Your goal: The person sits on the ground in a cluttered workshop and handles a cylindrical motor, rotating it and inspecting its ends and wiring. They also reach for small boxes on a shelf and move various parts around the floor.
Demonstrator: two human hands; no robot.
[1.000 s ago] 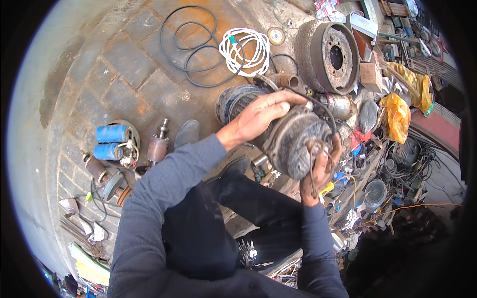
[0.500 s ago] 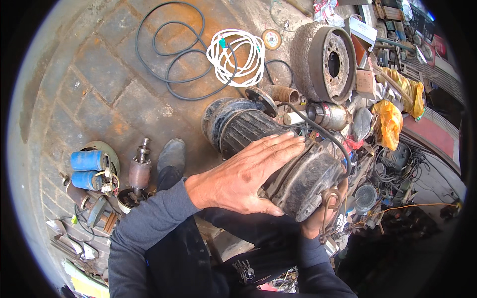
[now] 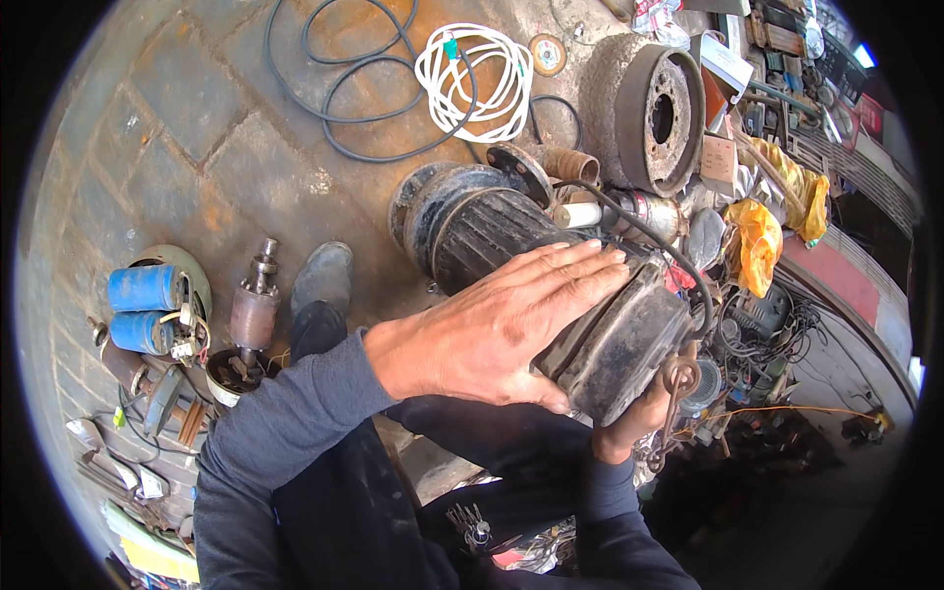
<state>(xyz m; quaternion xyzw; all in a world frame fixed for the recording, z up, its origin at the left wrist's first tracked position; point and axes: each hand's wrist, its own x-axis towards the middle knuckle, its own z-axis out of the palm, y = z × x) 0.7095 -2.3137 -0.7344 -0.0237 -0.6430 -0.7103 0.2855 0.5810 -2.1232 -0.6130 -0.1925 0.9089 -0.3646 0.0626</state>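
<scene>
A black, grimy electric motor (image 3: 492, 236) with a finned body lies in front of me, its rounded end cover (image 3: 629, 344) toward me. Across the housing just behind that cover lies my left hand (image 3: 501, 320), fingers stretched out and thumb spread. My right hand (image 3: 634, 423) wraps round the cover's near right edge; some of its fingers are hidden behind it. A rusty ring-ended metal piece (image 3: 678, 379) is beside my right hand; whether the hand grips it too I cannot tell. A black cable (image 3: 649, 236) arches over the motor's right side.
Beyond the motor lie a coiled white cable (image 3: 447, 88), a looped black cable (image 3: 344, 143) and a rusty drum (image 3: 661, 123). At left are blue cylinders (image 3: 146, 295) and a motor rotor (image 3: 255, 305). Yellow plastic bags (image 3: 755, 246) and clutter fill the right; my boot (image 3: 323, 280) is left of the motor.
The motor's near end cover has turned and shifted slightly right, and both hands have moved with it. The view has also shifted a little. My left hand keeps its flat, spread pose.
</scene>
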